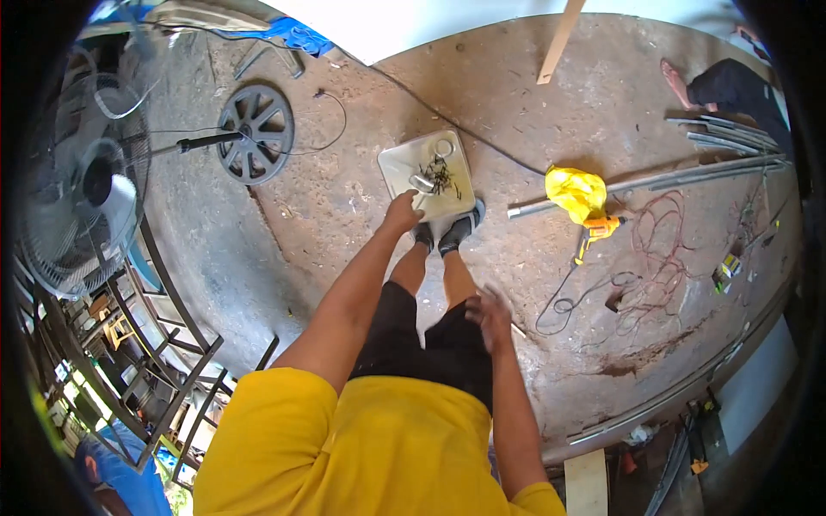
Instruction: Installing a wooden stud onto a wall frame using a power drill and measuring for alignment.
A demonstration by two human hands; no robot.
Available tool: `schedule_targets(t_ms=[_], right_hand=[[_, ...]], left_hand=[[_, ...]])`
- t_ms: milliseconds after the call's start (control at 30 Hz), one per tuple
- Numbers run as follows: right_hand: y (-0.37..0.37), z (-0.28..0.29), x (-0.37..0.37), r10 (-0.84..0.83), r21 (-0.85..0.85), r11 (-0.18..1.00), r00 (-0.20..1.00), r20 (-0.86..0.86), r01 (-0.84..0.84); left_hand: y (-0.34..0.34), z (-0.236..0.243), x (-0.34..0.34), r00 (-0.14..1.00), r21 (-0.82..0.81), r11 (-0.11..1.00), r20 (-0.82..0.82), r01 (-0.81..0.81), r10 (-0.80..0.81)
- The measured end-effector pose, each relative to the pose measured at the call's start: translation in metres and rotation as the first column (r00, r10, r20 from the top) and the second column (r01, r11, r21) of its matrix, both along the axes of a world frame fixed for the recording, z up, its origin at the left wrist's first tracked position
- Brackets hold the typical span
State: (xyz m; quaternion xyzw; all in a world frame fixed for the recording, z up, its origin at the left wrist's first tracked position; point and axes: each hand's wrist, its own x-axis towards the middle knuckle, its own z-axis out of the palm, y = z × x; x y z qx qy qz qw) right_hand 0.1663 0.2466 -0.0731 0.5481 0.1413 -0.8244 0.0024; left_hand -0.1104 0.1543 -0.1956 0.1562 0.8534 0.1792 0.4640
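My left hand [402, 212] reaches down over a cream-coloured tray [395, 158] on the floor in front of my feet. Its fingers are closed at the edge of a small silvery, rounded thing [422, 183], whose exact kind I cannot make out. Beside that thing, a heap of small dark pieces [439, 176], like screws or nails, lies in the tray. A pale round ring or cup [444, 148] stands near the tray's far edge. By my right thigh hangs my right hand [492, 320], slightly blurred, with its fingers loosely apart and nothing seen in them.
A yellow-orange power tool [600, 227] under a yellow cover [576, 192] lies right, by metal tubes [645, 179] and tangled wires [658, 249]. A round fan base [256, 135], a fan [95, 185] and a metal frame [172, 344] are left. Another person's foot [674, 82] shows far right.
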Motion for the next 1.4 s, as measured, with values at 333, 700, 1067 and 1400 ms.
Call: schedule_targets(t_ms=[333,700,1067,1400], right_hand=[[-0.026,-0.043,0.021,-0.344,-0.214,0.920,0.938,-0.038,0.328],[-0.018,-0.052,0.007,-0.329,-0.199,0.926,0.944,-0.007,0.321],[-0.035,-0.052,-0.018,-0.219,-0.179,0.956,0.972,0.081,0.231],[-0.026,-0.053,-0.045,-0.219,-0.195,0.953,0.972,0.083,0.231]], left_hand=[[0.119,-0.064,-0.014,0.882,-0.046,0.992,-0.464,-0.120,0.086],[0.131,-0.080,-0.014,0.872,-0.041,0.998,-0.489,-0.054,0.027],[0.115,-0.076,-0.026,0.823,-0.023,0.993,-0.557,0.120,-0.112],[0.093,-0.115,-0.047,0.864,-0.064,0.942,-0.382,0.330,-0.328]])
